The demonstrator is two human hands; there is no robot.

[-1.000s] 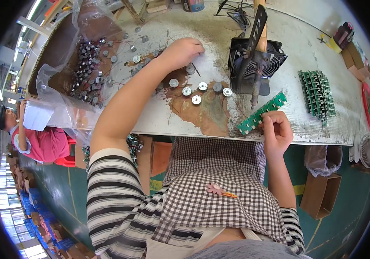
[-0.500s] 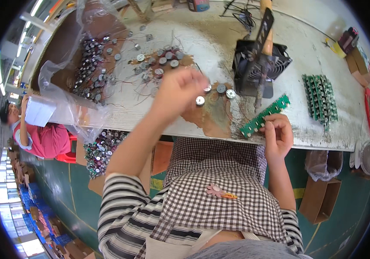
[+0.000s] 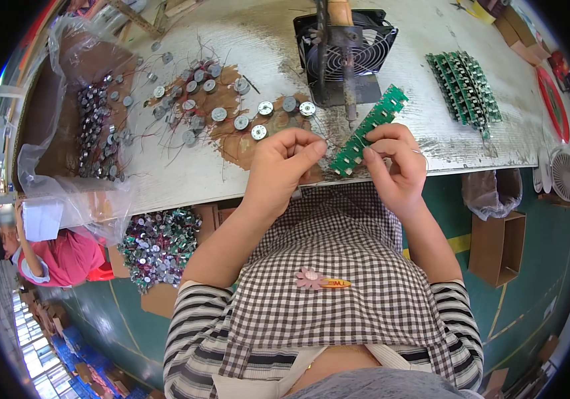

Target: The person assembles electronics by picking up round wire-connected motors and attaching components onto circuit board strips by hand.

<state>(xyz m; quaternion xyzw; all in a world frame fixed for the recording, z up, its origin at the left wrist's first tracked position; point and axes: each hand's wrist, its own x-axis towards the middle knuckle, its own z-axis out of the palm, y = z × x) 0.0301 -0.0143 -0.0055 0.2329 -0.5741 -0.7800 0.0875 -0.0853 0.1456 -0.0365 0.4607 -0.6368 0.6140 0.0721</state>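
A long green circuit board strip (image 3: 369,130) is tilted over the front edge of the workbench, gripped by the fingers of my right hand (image 3: 396,166). Close to its left side, my left hand (image 3: 285,166) is closed in a pinch; what it holds is too small or hidden to make out. Just behind the strip, a soldering iron (image 3: 349,86) with a wooden handle points down, its tip near the board. Several small round metal motors (image 3: 265,108) with thin wires lie on brown, stained patches behind my left hand.
A black fan (image 3: 381,43) stands behind the iron. More green board strips (image 3: 464,93) lie stacked at right. An open box (image 3: 38,133) lined with plastic holds many motors at left. Below the bench are another heap of parts (image 3: 158,246) and a cardboard box (image 3: 498,249).
My left hand has come back from the motors to beside the board strip. The strip is now tilted more steeply in my right hand. The whole view has shifted.
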